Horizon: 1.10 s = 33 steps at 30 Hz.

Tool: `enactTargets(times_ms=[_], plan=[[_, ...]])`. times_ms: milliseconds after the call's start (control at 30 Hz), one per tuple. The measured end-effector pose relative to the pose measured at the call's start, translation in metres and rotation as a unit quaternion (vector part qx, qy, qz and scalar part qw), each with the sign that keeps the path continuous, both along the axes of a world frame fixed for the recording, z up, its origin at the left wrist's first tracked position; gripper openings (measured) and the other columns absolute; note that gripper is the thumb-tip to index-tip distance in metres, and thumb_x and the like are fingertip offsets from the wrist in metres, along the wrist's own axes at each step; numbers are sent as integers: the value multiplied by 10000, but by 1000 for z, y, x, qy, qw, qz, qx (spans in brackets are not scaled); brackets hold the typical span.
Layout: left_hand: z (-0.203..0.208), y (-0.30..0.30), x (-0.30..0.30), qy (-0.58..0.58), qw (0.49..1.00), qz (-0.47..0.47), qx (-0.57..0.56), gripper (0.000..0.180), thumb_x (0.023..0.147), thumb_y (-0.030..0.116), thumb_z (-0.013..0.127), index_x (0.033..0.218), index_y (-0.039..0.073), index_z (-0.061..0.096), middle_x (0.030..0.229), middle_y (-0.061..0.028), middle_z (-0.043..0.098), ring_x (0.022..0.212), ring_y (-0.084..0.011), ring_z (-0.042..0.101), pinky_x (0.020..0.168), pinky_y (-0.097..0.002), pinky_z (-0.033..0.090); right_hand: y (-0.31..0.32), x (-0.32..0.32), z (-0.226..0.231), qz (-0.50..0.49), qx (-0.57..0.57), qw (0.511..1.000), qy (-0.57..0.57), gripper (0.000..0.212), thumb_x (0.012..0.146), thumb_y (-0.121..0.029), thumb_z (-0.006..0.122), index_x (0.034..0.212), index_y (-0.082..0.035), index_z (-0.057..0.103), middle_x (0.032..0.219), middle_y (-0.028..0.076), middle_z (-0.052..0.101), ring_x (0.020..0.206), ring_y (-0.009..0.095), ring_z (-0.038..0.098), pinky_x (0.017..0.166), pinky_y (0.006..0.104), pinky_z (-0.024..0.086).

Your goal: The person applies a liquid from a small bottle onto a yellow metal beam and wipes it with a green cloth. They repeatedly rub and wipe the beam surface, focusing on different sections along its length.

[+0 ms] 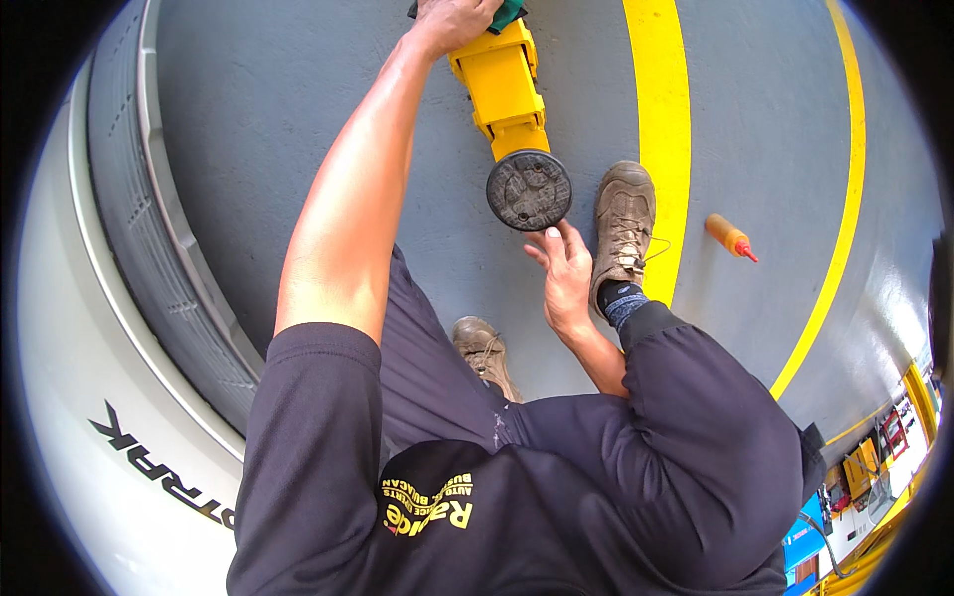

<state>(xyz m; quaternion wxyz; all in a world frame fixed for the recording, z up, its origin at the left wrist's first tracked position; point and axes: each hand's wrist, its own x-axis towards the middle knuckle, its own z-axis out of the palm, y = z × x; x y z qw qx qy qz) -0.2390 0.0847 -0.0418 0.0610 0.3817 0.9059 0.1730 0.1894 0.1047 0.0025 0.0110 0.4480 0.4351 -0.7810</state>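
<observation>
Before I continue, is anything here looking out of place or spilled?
No spill shows. The orange bottle is alone on the floor between two yellow lines, where it might get kicked, and the right shoe's lace sticks out sideways, as if loose.

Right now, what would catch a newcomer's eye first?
Likely the bright yellow boxy arm at top centre, ending in a round black pad. At the top edge, the left hand touches a green cloth; the right hand is at the pad's near edge. A broad yellow floor stripe lies rightward.
</observation>
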Motion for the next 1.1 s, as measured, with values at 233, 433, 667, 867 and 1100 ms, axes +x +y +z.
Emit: enactTargets(times_ms=[233, 433, 667, 867, 1100], plan=[[0, -3, 5, 11, 1000, 5, -1, 678, 1165, 353, 483, 1807, 218, 313, 1899, -67, 216, 1760, -296, 150, 1408, -555, 93, 2, -19, 28, -38, -83, 994, 55, 513, 1190, -124, 558, 1662, 58, 477, 1617, 138, 593, 1475, 225, 584, 1250, 421, 488], [-1, -6, 5, 38, 999, 5, 2, 674, 1163, 358, 486, 1803, 221, 324, 1897, -67, 223, 1759, -295, 151, 1407, -559, 103, 5, -35, 28, -42, -109, 985, 124, 640, 1162, -38, 544, 1745, 78, 307, 1686, 185, 513, 1527, 252, 544, 1314, 435, 433], [4, -2, 7, 22, 999, 28, -1, 706, 1151, 383, 506, 1806, 202, 315, 1899, -90, 211, 1758, -303, 161, 1410, -548, 117, -2, -16, 17, 127, 78, 975, 164, 723, 1150, -93, 583, 1756, 91, 236, 1813, 279, 339, 1681, 328, 364, 1372, 466, 328], [-21, -11, 46, 10, 953, 224, 203, 973, 1131, 438, 623, 1783, -62, 103, 1832, -355, 157, 1689, -510, 247, 1373, -517, 285, 35, 131, 1, 603, 85, 790, 69, 450, 1136, -220, 643, 1568, -95, 669, 1655, 187, 617, 1519, 400, 594, 1285, 451, 453], [15, 1, 33, -251, 878, 342, 222, 677, 1172, 421, 547, 1549, -119, 388, 1545, -445, 540, 1395, -567, 607, 1169, -560, 505, 206, 163, 6, 540, 236, 729, -349, 543, 1010, -376, 741, 1487, -119, 711, 1375, 260, 773, 1285, 391, 745, 1123, 467, 580]])
